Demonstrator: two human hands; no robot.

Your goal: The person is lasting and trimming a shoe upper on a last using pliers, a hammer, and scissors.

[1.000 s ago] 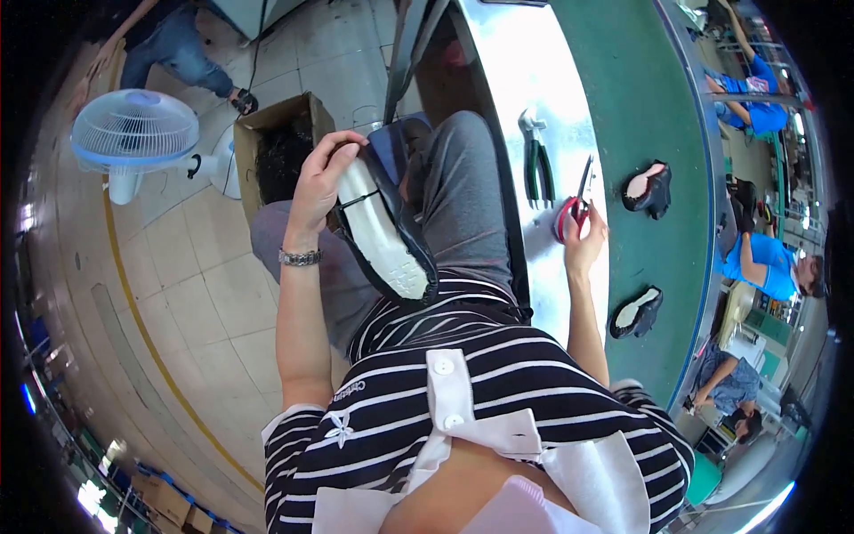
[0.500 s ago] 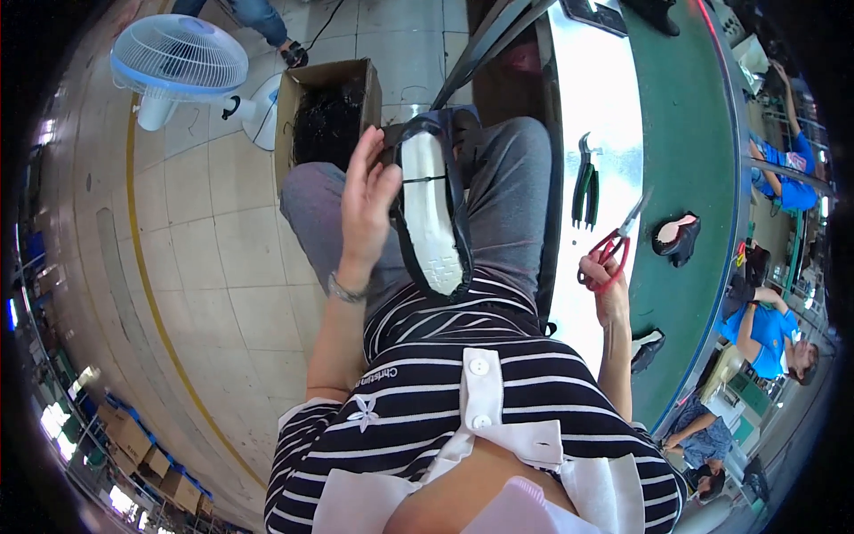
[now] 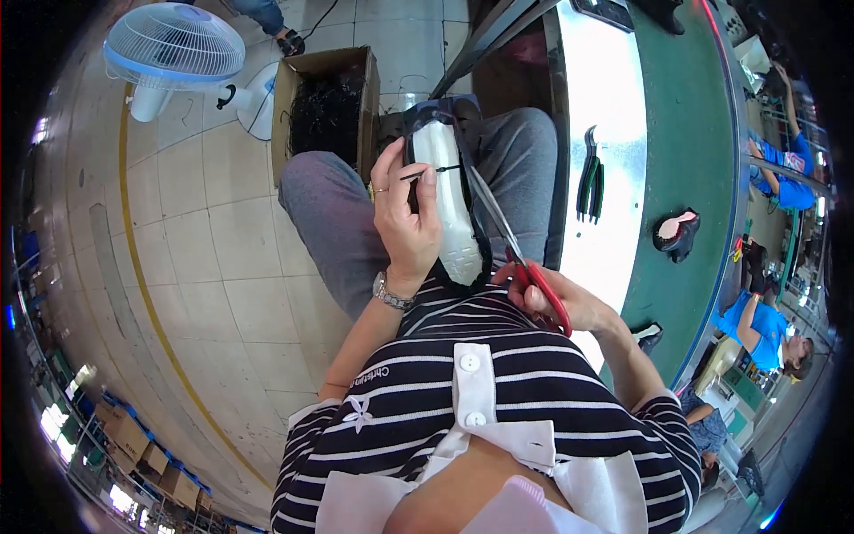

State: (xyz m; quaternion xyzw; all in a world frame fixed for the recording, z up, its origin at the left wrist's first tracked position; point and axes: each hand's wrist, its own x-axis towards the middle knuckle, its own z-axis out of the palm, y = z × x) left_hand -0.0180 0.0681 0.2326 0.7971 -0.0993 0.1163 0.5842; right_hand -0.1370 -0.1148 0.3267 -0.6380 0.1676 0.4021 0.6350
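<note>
A black shoe upper with a white sole side facing up [image 3: 451,209] lies between my thighs. A thin black strip [image 3: 447,168] crosses its white surface. At the shoe's left edge, my left hand [image 3: 409,222] pinches the strip's end between thumb and finger. My right hand [image 3: 559,301] grips red-handled scissors [image 3: 500,218] to the right of the shoe. Their blades point up and left, with the tips near the shoe's right edge, close to the strip. Whether the tips touch anything is too small to tell.
Green-handled pincers [image 3: 591,184] lie on the metal table [image 3: 609,98] at my right. Beyond it, a green belt [image 3: 667,169] carries dark shoes [image 3: 677,235]. A cardboard box [image 3: 368,98] of black scraps stands ahead, beside a fan [image 3: 173,44]. People in blue work at the far right.
My right hand has brought the scissors left from over the table to the shoe. My left hand has moved right, its fingers closing on the strip's end.
</note>
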